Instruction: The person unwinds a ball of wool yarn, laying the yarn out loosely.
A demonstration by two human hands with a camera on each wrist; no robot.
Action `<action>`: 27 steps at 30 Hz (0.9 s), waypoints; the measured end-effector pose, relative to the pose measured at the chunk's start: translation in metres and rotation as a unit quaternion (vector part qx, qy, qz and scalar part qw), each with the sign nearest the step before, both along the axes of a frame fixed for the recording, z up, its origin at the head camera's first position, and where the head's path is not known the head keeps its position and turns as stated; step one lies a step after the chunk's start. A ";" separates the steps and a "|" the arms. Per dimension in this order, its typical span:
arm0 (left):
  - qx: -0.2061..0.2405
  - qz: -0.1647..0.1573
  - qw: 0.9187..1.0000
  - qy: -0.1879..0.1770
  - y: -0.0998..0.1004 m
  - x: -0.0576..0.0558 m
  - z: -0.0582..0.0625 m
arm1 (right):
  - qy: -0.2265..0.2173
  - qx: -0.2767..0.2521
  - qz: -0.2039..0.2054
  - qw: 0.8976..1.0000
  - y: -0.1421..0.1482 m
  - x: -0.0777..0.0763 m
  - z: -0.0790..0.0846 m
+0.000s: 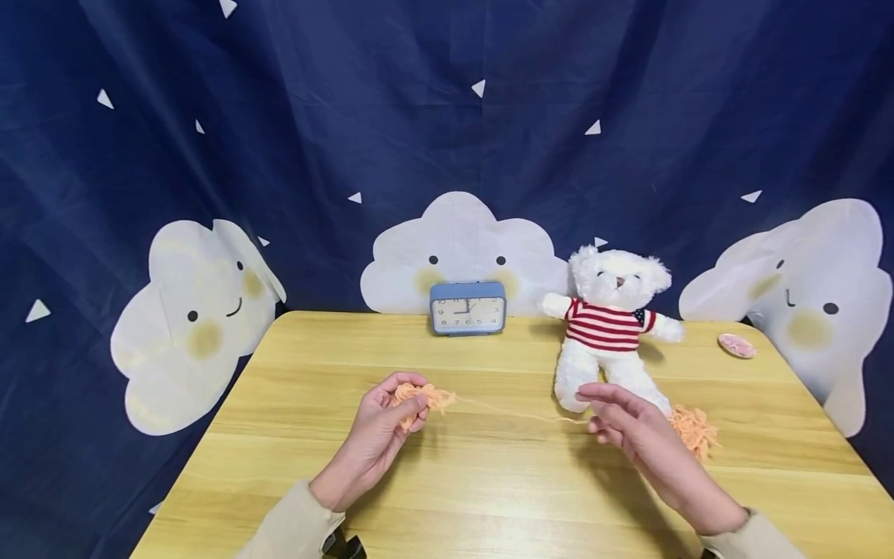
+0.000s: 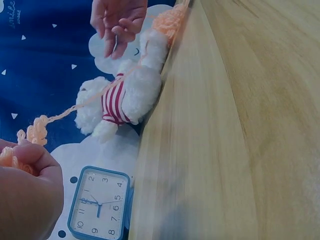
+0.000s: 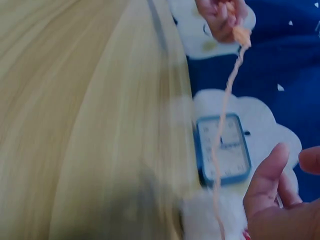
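My left hand (image 1: pixel 380 427) grips a small bundle of peach-orange yarn (image 1: pixel 434 397) between thumb and fingers, above the middle-left of the table. From that bundle a single yarn strand (image 1: pixel 517 411) stretches rightward to my right hand (image 1: pixel 635 435). The right hand's fingers are loosely bent, with thumb and fingertips apart in the right wrist view; the strand (image 3: pixel 225 110) runs past beside them there. Just beyond the right hand lies a loose heap of the same yarn (image 1: pixel 694 432), partly hidden by that hand. A white teddy bear (image 1: pixel 608 330) in a red-striped sweater sits behind the right hand.
A blue alarm clock (image 1: pixel 467 308) stands at the back middle of the wooden table (image 1: pixel 314 357). Near the back right corner lies a small pink oval object (image 1: pixel 736 345). Behind the table hangs a dark blue curtain (image 1: pixel 391 116) with cloud shapes.
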State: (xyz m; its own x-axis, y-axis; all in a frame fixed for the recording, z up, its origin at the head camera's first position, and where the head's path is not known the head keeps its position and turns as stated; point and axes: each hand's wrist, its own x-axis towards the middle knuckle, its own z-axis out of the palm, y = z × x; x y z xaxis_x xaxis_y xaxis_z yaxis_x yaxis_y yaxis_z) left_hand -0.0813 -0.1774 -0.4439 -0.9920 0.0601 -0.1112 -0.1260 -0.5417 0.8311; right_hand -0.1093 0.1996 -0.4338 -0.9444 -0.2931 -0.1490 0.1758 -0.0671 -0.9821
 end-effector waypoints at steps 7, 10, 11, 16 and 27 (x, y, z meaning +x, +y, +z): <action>-0.008 -0.016 1.000 0.009 0.004 0.000 0.001 | -0.030 -0.086 0.070 0.993 -0.034 0.000 -0.003; -0.011 -0.020 1.000 0.009 0.005 0.001 0.002 | -0.046 -0.109 0.089 0.989 -0.047 0.001 -0.003; -0.012 -0.020 1.000 0.009 0.005 0.001 0.002 | -0.052 -0.116 0.096 0.987 -0.052 0.002 -0.003; -0.016 -0.023 1.000 0.008 0.007 0.001 0.003 | -0.073 -0.128 0.122 0.982 -0.076 0.003 -0.004; -0.020 -0.032 0.999 0.007 0.011 -0.001 -0.001 | -0.056 -0.062 0.130 0.988 -0.107 0.002 -0.005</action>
State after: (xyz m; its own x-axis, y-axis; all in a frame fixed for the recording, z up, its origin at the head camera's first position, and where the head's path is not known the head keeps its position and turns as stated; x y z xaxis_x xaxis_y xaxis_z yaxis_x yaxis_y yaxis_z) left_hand -0.0822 -0.1666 -0.4445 -0.9876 0.1197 -0.1018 -0.1484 -0.4987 0.8540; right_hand -0.1069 0.0921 -0.4384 -0.8142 -0.5465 -0.1959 0.3100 -0.1239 -0.9426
